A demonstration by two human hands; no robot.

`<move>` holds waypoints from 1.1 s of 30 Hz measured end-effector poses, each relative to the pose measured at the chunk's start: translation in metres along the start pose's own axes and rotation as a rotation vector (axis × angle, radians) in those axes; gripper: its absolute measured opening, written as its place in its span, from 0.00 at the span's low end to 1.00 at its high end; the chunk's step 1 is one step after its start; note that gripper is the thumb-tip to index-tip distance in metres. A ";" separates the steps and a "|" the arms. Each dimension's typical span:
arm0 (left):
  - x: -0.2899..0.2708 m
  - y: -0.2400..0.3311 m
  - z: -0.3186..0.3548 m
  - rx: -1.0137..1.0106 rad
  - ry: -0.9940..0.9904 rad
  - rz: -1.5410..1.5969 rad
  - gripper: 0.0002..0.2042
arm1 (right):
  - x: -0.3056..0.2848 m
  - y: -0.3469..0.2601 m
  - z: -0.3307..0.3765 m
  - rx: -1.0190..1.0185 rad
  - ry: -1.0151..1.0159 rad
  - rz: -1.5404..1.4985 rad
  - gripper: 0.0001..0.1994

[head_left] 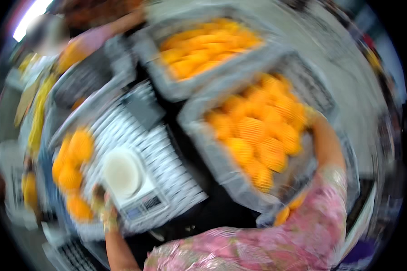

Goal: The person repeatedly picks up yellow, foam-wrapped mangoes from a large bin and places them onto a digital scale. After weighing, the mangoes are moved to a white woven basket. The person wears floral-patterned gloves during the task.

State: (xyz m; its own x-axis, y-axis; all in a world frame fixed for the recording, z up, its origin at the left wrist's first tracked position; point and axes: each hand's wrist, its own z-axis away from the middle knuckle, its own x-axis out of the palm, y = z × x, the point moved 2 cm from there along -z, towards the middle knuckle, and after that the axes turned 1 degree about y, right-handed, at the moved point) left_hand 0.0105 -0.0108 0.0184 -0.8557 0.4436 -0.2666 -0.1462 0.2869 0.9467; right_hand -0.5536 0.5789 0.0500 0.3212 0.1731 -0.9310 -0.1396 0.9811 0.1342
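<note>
With the right hand (313, 118) reaching into the grey crate (221, 158) of netted orange fruit (257, 135) and the left hand (99, 196) beside the scale (131, 183), finger state indiscernible, weighing appears underway, requiring one fruit lifted.

Fruit-filled crates (199, 131) crowd around the scale (135, 185).

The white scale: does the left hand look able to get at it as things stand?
Probably yes. The left hand sits right at the near-left corner of the white scale, whose round pan is bare, with nothing between them. Blur hides whether the hand already touches it.
</note>
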 end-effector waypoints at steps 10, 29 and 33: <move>0.016 0.060 0.002 0.242 0.004 -0.364 0.23 | -0.034 -0.045 0.029 -0.277 0.332 -0.735 0.26; -0.121 0.063 -0.028 0.077 0.081 -0.782 0.42 | -0.021 -0.251 0.278 -0.477 0.194 -0.436 0.35; -0.088 0.093 -0.028 0.338 0.047 -0.319 0.38 | -0.029 -0.257 0.283 -0.481 0.154 -0.457 0.37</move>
State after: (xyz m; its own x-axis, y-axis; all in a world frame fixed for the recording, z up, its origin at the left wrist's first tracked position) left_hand 0.0583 -0.0467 0.1347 -0.8168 0.2513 -0.5193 -0.2429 0.6666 0.7047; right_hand -0.2623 0.3463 0.1381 0.3149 -0.2985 -0.9010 -0.4340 0.7989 -0.4164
